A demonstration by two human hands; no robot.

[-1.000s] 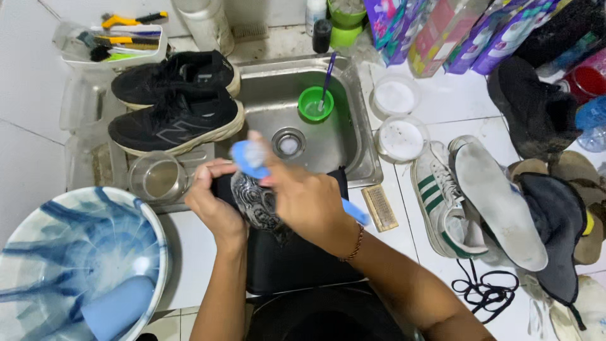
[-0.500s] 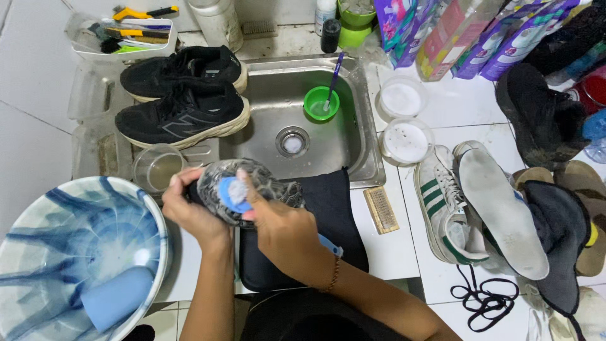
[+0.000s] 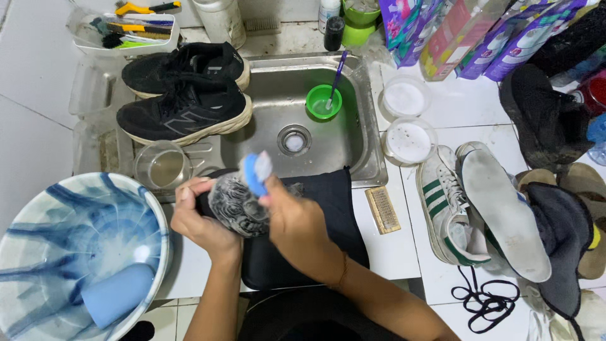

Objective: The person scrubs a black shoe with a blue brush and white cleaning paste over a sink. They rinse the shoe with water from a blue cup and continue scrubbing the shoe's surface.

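Right now your left hand [image 3: 201, 224] is closed around a soapy dark shoe [image 3: 233, 203], gripping it from the 9 o'clock side over a black mat [image 3: 315, 221] on the table [image 3: 391, 252]. Your right hand [image 3: 297, 224] is clenched on a blue brush [image 3: 254, 172], whose head sits against the shoe's top at about 12 o'clock. The shoe is held just in front of the sink [image 3: 353, 126], which lies at 12 o'clock from your hands. A green cup [image 3: 323, 101] with a purple stick stands in the sink, and two black sneakers [image 3: 183, 95] rest at its 9 o'clock edge. A blue-and-white basin [image 3: 38, 252] sits at 8 o'clock from the hands. White shoes [image 3: 467, 208] lie at 3 o'clock, well apart.
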